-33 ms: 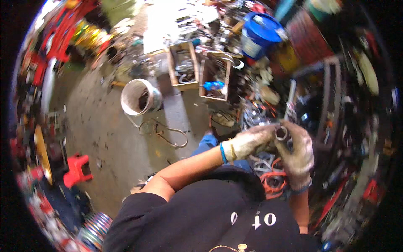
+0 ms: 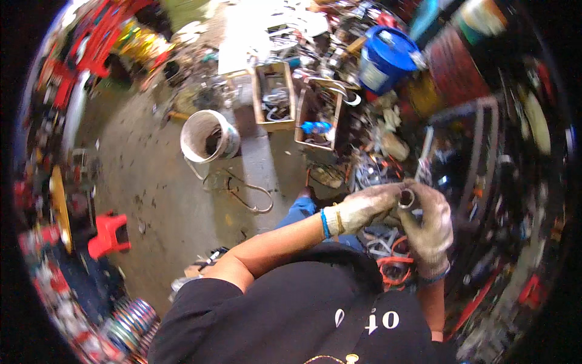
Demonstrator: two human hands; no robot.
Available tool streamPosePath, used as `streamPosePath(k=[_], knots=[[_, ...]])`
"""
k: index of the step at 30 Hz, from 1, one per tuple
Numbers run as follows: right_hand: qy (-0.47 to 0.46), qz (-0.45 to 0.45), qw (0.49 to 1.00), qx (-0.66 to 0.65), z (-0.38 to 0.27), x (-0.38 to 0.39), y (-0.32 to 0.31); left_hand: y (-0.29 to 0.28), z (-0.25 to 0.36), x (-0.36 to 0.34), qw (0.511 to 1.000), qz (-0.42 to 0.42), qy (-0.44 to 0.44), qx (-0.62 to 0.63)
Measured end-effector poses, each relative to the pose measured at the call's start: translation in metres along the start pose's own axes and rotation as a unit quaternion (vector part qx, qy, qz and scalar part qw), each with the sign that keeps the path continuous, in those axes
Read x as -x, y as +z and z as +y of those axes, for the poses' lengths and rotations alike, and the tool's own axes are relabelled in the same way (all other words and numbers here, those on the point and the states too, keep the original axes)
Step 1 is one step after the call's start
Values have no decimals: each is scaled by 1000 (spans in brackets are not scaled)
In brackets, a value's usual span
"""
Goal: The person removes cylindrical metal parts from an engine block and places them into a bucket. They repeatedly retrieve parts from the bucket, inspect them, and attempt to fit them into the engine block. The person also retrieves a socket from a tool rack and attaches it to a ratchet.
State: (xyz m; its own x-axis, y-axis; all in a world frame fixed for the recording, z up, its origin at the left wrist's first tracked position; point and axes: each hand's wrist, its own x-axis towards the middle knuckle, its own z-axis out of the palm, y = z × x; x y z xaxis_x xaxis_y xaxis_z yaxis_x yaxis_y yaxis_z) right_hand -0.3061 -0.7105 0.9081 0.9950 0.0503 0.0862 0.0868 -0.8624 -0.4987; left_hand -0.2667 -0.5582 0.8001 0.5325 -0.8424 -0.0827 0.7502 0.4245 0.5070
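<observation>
One hollow round piece point(image 2: 407, 198) is up at the person's front right, above the clutter: the right hand point(image 2: 433, 227) curls thumb and fingers part-closed around it, while the left hand point(image 2: 368, 210) meets it from the side, its grip too blurred to tell. Leftward, a white bucket point(image 2: 231, 141) stands on the floor point(image 2: 154, 191).

Brown-grey floor point(image 2: 163, 194); on it, a red stool point(image 2: 108, 236) toward eight o'clock; white bucket point(image 2: 195, 136) at ten; one box point(image 2: 277, 126) near twelve, a second box point(image 2: 314, 144) toward one; thin loop point(image 2: 256, 210) at the bucket's five.
</observation>
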Motion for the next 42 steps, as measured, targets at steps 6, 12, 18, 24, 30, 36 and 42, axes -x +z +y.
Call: streamPosePath(k=[6,12,18,24,30,36,42], knots=[[-114,-46,992,-32,-12,-34,27,-22,11,28,990,95,76,64],[-133,-143,966,-170,-17,-61,59,-33,15,62,965,164,126,161],[-150,-169,945,-234,-48,-113,90,-66,63,93,953,247,100,142],[-133,-188,949,-217,-100,-177,154,-126,129,137,937,303,175,8],[-106,-274,921,-255,-187,-248,220,-175,213,206,905,382,185,-22],[-167,-312,915,-194,-247,-294,258,-214,268,245,886,422,191,-9],[5,-379,863,-334,-272,-345,285,-250,318,250,889,383,244,61]])
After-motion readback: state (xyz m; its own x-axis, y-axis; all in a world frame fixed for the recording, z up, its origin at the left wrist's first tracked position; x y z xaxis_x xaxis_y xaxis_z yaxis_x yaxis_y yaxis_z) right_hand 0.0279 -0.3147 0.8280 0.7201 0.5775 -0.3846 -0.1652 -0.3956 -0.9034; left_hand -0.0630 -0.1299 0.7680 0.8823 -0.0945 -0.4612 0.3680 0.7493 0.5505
